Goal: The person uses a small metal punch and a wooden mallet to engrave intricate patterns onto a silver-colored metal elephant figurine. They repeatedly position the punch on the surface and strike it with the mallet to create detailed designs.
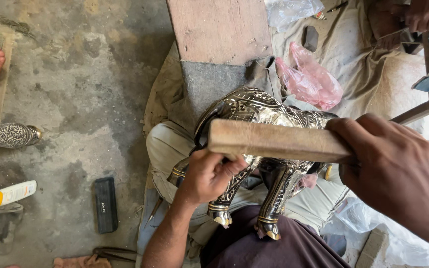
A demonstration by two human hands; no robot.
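Concrete floor (80,99); pink plastic bag (308,79), contents unclear, beside hands-held metal figurine (254,111).

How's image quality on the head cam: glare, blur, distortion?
Head view: daylight from the right, washing out the cloth at upper right; bright specular glare on the engraved metal animal figure; the right hand, close to the lens, looks oversized and slightly soft; the wooden block and left hand are sharp; mild wide-angle stretch at the edges.
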